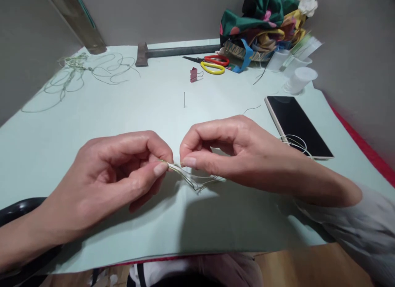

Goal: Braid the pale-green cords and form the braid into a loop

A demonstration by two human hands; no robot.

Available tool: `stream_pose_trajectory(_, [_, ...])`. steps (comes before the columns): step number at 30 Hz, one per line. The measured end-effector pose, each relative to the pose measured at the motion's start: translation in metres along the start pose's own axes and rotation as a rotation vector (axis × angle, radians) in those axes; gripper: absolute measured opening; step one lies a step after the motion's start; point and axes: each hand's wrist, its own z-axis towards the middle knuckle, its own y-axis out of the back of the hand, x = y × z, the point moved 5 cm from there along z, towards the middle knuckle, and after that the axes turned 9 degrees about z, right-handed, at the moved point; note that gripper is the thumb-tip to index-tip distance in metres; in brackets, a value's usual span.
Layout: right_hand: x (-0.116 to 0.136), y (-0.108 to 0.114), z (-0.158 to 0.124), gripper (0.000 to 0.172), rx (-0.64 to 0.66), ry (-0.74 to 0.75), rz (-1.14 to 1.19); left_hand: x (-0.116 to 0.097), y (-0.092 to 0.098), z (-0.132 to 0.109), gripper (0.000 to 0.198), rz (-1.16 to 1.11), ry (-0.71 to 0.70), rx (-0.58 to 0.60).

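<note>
Between the thumb and forefinger of my left hand (120, 176) is a small bundle of thin white and green cords (187, 179), with a short braided part showing at the fingertips. My right hand (228, 151) is pinched close beside it, thumb against forefinger, at a fine strand that runs to the bundle. The loose cords sag below and between the hands and pass under my right hand. Some white loops come out past my right wrist, over the corner of a phone (299, 126).
Tangled green cord (74, 68) lies at the back left. Behind my hands are a nail (184, 99), a maroon binder clip (194, 75), scissors (214, 64) and a hammer (182, 51). White spools (300, 79) and a heap of fabric (262, 19) stand at the back right.
</note>
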Motion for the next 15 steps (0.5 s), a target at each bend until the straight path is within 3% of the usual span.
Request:
stream_pose_trajectory(2, [0.0023, -0.0009, -0.0003, 0.012, -0.065, 0.019, -0.025, -0.0005, 0.0001, 0.0001, 0.02, 0.038, -0.026, 0.005])
stream_pose_trajectory(6, [0.0053, -0.0015, -0.0005, 0.018, -0.162, 0.023, -0.112, -0.0049, 0.0015, -0.0034, 0.021, 0.105, 0.0, -0.137])
stream_pose_trajectory(11, [0.0069, -0.0016, -0.0016, 0.016, -0.074, 0.02, -0.195, -0.0089, 0.0027, -0.0055, 0.018, 0.171, -0.055, -0.168])
stream_pose_trajectory(15, [0.0105, 0.0005, -0.004, 0.018, -0.145, 0.042, -0.207, -0.0084, 0.0029, -0.0068, 0.017, 0.198, -0.098, -0.151])
